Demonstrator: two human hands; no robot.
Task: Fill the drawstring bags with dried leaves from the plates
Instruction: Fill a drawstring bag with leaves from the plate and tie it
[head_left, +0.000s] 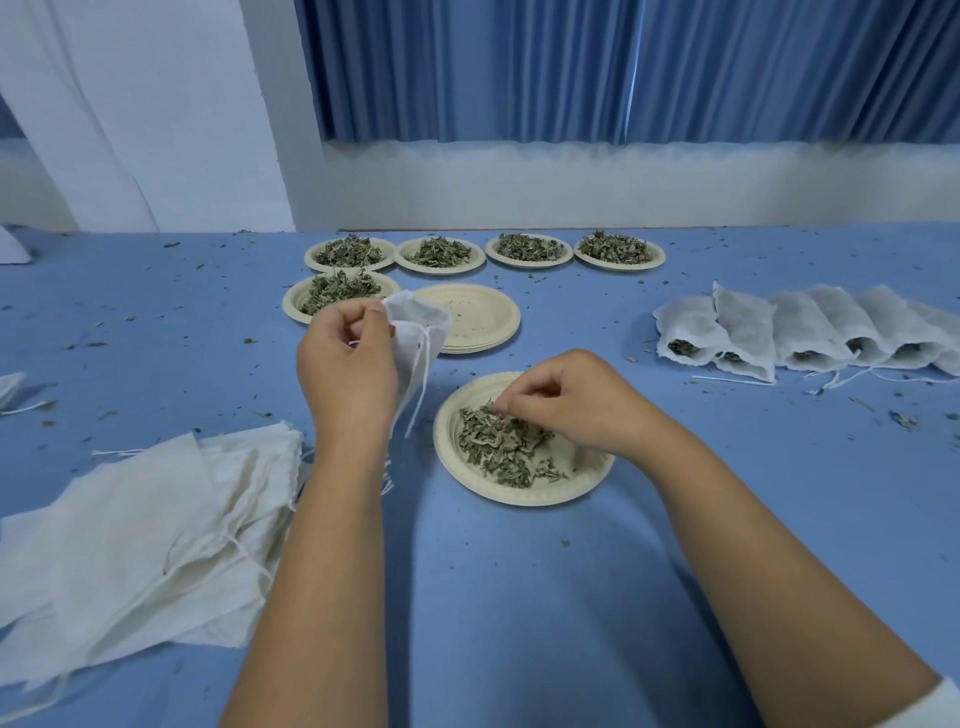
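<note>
The left hand (348, 364) is raised above the blue surface (519, 597) and pinches the top edge of a white drawstring bag (423, 325) between thumb and curled fingers; the bag hangs down beside the wrist, its string (423, 374) dangling loose. The right hand (569, 402) rests over the near plate (447, 457), fingertips drawn together and pinching into the dried leaves (493, 447) heaped on it. Behind the held bag stands a stack of empty plates (478, 312), with a leaf-filled plate (296, 306) touching it on the left, and a back row of four plates (530, 262) of leaves lies further off. A row of filled bags (795, 322) lies overlapping at the right, and a pile of flat empty bags (145, 530) sits at the left. Leaf crumbs speckle the surface, and a blue curtain (623, 67) hangs behind.
</note>
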